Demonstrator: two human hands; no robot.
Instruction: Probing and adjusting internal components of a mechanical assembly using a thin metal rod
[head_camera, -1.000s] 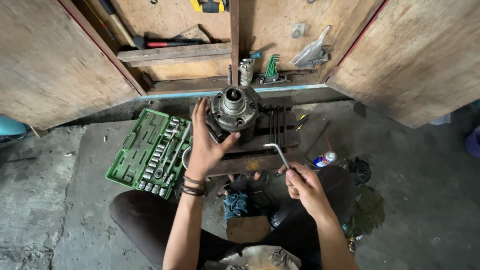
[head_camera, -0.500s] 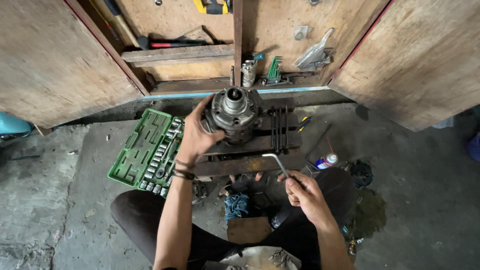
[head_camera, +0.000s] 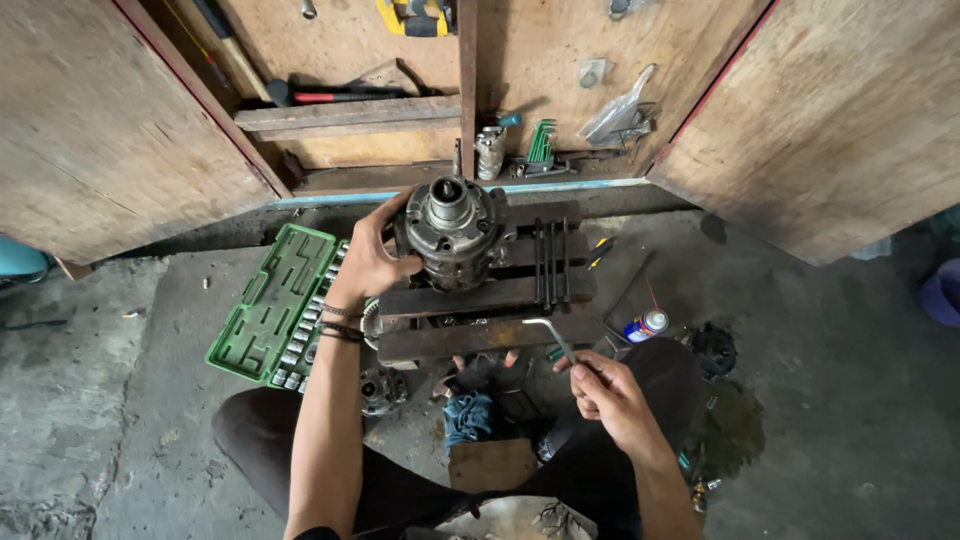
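While left hand (head_camera: 372, 262) grips it, round grey housing (head_camera: 455, 232) upright, greasy.

Right hand (head_camera: 612, 395) lower — key (head_camera: 552, 335) withdrawn

The metal housing (head_camera: 455, 232) stands on the wooden stand (head_camera: 490, 300) at the centre. The socket set (head_camera: 275, 305) lies open on the floor at nine o'clock of the stand, the spray can (head_camera: 645, 325) at three o'clock. The shelf (head_camera: 345, 113) with tools sits behind, at twelve o'clock. The bent key (head_camera: 550, 335) lies over the stand's near edge, at five o'clock.
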